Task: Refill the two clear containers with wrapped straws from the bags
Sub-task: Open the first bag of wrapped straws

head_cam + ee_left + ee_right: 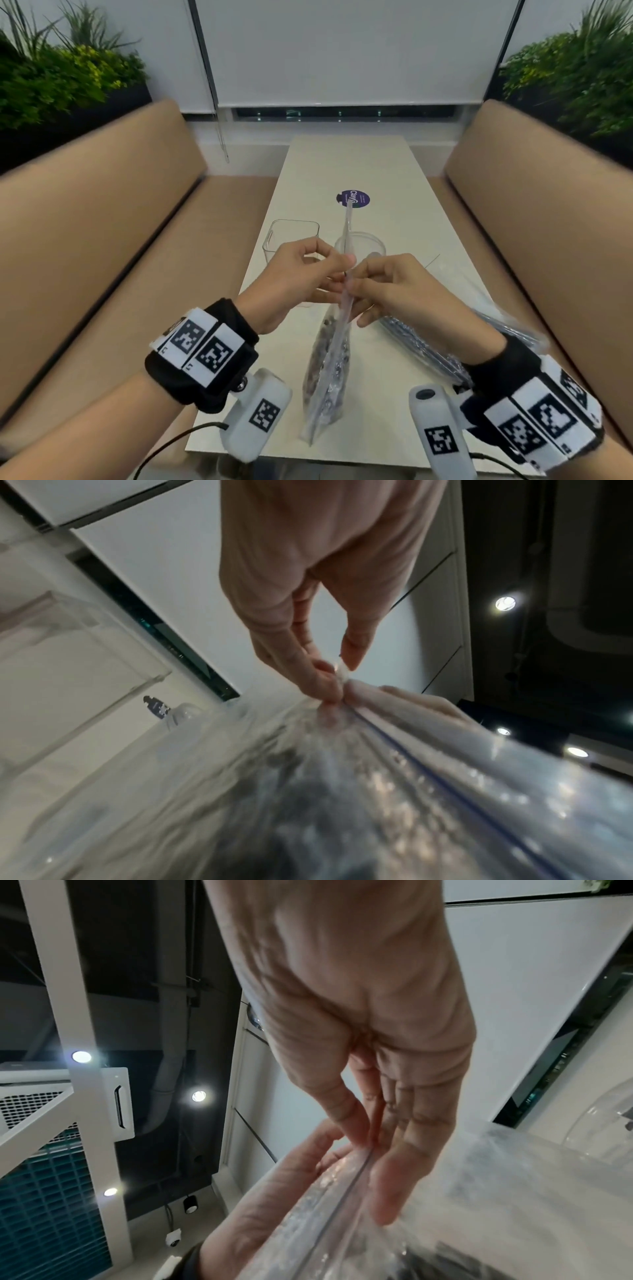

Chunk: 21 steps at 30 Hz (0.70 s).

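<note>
A clear zip bag of wrapped straws [328,373] stands edge-on above the white table [394,192], its sealed top strip pointing away from me. My left hand [337,274] pinches the strip from the left. My right hand [359,294] pinches it from the right. In the left wrist view my fingertips [327,688] meet at the bag's [394,791] zip line. In the right wrist view my thumb and forefinger [356,1134] clamp the zip of the bag [342,1204]. A square clear container [291,236] and a round clear container [370,241] stand just behind my hands.
A second bag of dark wrapped straws [431,346] lies flat on the table to the right, partly under my right wrist. A purple round sticker [353,198] is on the tabletop farther back. Tan bench seats [102,212] flank the table on both sides.
</note>
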{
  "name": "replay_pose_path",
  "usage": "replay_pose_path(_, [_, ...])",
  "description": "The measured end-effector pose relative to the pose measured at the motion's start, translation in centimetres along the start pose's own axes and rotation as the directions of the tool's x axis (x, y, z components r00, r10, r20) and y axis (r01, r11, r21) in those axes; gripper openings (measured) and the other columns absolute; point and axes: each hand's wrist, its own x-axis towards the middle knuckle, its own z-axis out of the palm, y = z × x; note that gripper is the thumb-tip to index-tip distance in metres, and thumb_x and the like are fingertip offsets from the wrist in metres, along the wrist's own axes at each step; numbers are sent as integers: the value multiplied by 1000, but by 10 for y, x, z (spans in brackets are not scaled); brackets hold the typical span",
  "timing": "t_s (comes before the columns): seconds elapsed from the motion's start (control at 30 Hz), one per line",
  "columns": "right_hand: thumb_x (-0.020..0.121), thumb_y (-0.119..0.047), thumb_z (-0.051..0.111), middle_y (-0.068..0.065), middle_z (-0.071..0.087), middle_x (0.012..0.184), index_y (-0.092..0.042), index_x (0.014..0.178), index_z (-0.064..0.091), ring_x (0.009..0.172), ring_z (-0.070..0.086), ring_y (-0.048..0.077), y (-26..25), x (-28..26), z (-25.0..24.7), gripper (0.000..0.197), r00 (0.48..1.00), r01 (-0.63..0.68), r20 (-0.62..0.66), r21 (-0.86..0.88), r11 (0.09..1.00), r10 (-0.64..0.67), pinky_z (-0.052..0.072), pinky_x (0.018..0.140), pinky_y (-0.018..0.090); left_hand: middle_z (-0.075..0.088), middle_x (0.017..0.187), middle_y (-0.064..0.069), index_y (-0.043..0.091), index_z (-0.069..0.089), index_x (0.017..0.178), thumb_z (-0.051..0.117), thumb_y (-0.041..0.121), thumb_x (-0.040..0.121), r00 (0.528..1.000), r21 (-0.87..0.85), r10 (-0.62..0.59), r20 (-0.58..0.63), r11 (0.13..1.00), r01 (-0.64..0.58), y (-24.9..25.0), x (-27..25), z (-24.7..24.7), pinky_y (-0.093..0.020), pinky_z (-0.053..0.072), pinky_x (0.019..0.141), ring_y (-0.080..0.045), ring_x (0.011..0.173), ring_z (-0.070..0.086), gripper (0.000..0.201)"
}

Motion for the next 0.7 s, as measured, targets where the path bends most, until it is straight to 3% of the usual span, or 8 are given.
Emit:
replay_pose_path(0.1, [95,-4,57,26,73,87,8,92,68,68,72,23,-2,1,2,16,1000,17,4,-72,997,-17,57,57,24,64,63,-8,6,61,75,63,3,89,997,64,58,-47,996,-55,2,0,-1,-24,60,57,-13,49,63,14])
replay_pose_path(0.27, [94,-10,57,5,73,63,-5,84,74,50,68,6,-1,1,9,20,990,104,-46,-398,911,-133,54,57,15,64,61,-12,3,61,77,65,2,89,997,148,73,-18,986,-70,2,3,-5,-24,60,57,-16,51,62,13])
replay_pose_path(0.37, [91,-4,55,10,75,66,-6,78,73,53,71,16,2,1,7,23,985,91,-117,-276,957,-128,60,60,30,61,67,-11,0,61,81,61,4,93,994,-51,35,107,998,-30,1,2,-14,-25,60,64,-14,56,62,13])
replay_pose_path(0.43, [90,0,55,15,74,67,-7,70,73,54,70,20,3,1,5,27,985,64,-154,-120,991,-82,57,55,31,57,66,-10,-1,61,80,57,3,96,989,-162,24,146,987,0,-2,0,-15,-24,60,66,-13,57,61,17])
replay_pose_path(0.53, [83,-5,57,16,73,64,-4,66,72,57,73,27,8,3,13,23,974,37,-221,-78,996,-53,61,62,42,58,62,-7,5,55,73,53,2,96,989,126,150,-6,981,-148,-15,-1,-7,-24,56,59,-16,55,60,24])
replay_pose_path(0.57, [80,-8,56,14,73,61,-3,66,70,56,73,25,12,3,16,20,964,37,-257,-150,988,-75,61,66,44,57,59,-3,9,50,71,53,4,95,960,355,273,-55,905,-237,-21,0,-4,-25,52,56,-17,54,58,25])
replay_pose_path(0.63, [80,-8,54,10,70,53,-1,67,66,48,69,15,16,-1,15,18,925,34,-343,-359,933,-165,59,64,39,44,58,6,14,35,73,51,4,90,876,715,481,-28,622,-318,-33,-1,1,-30,36,52,-20,51,45,25])
replay_pose_path(0.7, [83,-3,53,11,69,54,3,73,61,43,67,13,17,-6,7,14,894,31,-403,-382,923,-197,58,53,35,37,61,2,17,27,78,49,0,87,867,801,499,3,518,-301,-42,-3,-6,-36,34,53,-27,55,39,29])
